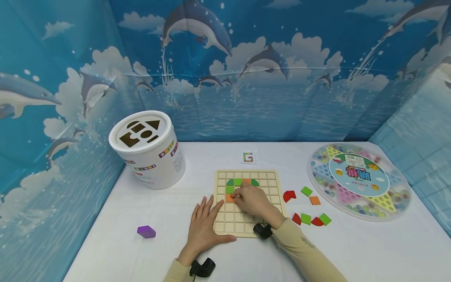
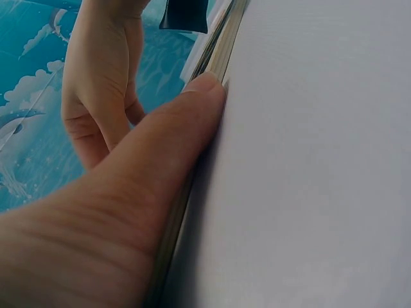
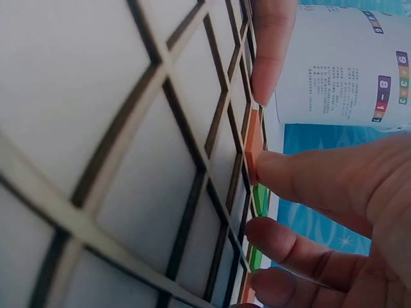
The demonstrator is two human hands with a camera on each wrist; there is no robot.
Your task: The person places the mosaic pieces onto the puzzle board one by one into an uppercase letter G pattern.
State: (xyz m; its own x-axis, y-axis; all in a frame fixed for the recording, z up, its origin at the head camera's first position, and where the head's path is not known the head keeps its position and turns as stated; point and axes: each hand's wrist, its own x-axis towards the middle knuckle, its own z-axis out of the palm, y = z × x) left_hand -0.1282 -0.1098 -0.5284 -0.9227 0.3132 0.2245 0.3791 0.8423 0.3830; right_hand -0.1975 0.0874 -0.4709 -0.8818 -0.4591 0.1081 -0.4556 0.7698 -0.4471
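Note:
A wooden grid board (image 1: pixel 229 227) lies on the white table. My left hand (image 1: pixel 203 229) rests at its lower left, fingers spread along the left edge, thumb (image 2: pixel 160 138) along the front edge. My right hand (image 1: pixel 254 199) reaches over the board, and its thumb (image 3: pixel 302 179) presses an orange square tile (image 3: pixel 255 144) in a left-hand cell. The other right fingers are bent just over the board, apart from the thumb. Above that tile are green squares (image 1: pixel 230 189), another orange square (image 1: pixel 246 181) and dark green rounded corner pieces (image 1: pixel 255 182). The right hand hides some cells.
A small card with a coloured G pattern (image 1: pixel 249 157) lies behind the board. Red, green and orange pieces (image 1: pixel 305 218) are scattered on its right, near a round marble game board (image 1: pixel 359 174). A white bucket (image 1: pixel 158 168) and a purple block (image 1: pixel 146 232) are at left.

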